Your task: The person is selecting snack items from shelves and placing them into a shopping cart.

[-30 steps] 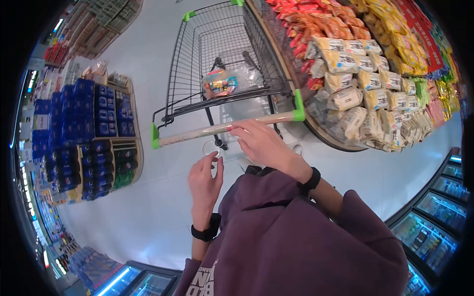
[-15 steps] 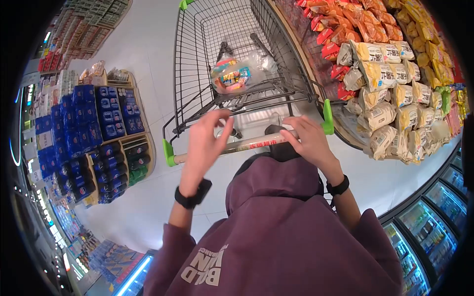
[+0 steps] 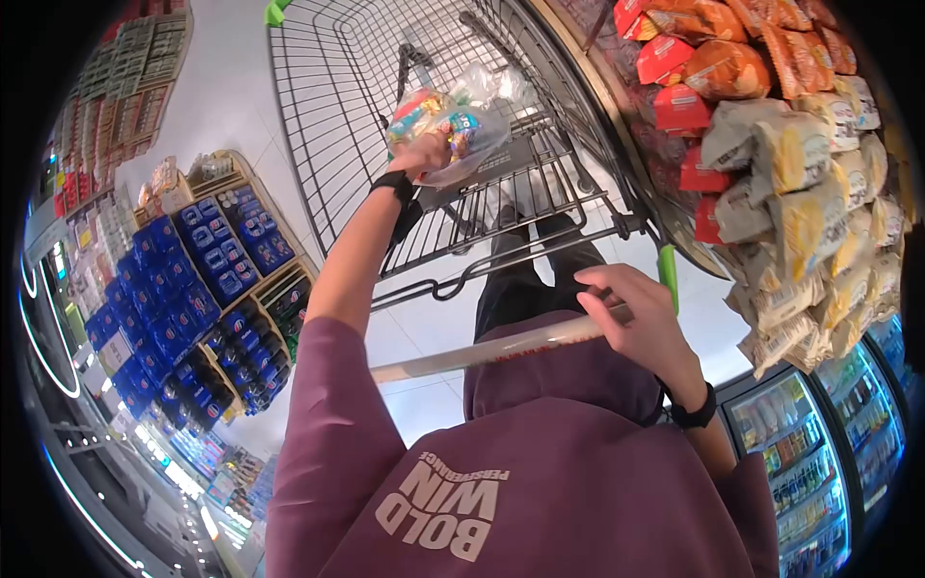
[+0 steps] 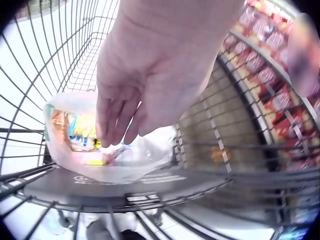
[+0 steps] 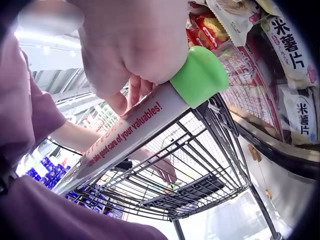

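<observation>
My left hand reaches down into the wire shopping cart, over a translucent plastic bag. Colourful snack packs show inside that bag. In the left wrist view the fingers hang loosely down, their tips overlapping the bag's opening, with nothing held. My right hand lies at the right end of the cart handle, its heel on the bar beside the green end cap. Thumb and fingers stand apart there, without wrapping round the bar.
Chip bags are piled on a display close along the cart's right side. Blue drink packs stand stacked on the left. Lit glass-door coolers are at lower right. The cart's folded black seat panel lies just before the bag.
My left hand has gone from near the handle, up over it and forward into the cart to the bag. The right hand stays by the handle's right end. The cart appears closer.
</observation>
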Motion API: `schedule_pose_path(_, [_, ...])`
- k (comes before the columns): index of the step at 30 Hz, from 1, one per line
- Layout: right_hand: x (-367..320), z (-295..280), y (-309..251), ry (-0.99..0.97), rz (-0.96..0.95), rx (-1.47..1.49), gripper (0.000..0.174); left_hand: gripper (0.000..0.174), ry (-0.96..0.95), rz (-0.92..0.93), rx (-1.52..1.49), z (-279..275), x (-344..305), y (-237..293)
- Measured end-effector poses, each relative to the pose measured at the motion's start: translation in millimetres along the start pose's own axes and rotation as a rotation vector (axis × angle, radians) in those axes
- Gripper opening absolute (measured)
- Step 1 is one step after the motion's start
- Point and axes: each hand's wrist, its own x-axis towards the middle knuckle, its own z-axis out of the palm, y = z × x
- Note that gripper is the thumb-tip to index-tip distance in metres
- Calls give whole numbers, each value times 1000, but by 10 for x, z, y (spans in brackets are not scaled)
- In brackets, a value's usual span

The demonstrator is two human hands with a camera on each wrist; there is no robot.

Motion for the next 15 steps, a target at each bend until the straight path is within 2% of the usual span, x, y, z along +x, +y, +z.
schedule_pose_path(2, [22,-11,-36,26,62,31,21,32,-44,-49,73,109,187,-110])
schedule_pose_path(5, [49,-39,-40,41,52,-37,22,31,-103,-117,180,323,448,-303])
schedule_pose_path(6, [53,-26,-33,64,51,-42,22,31,29,-91,46,392,520,-432])
schedule_pose_path(8, [55,-18,-46,82,58,-66,22,36,190,-86,42,407,529,-561])
schedule_pose_path(11, [46,-37,-42,61,77,-95,22,41,259,-152,-46,262,499,-607])
schedule_pose_path(12, [52,-43,-38,52,82,-105,22,40,386,-102,-11,367,532,-720])
schedule_pose_path(15, [76,-29,-36,74,58,-123,22,39,448,97,-121,288,397,-611])
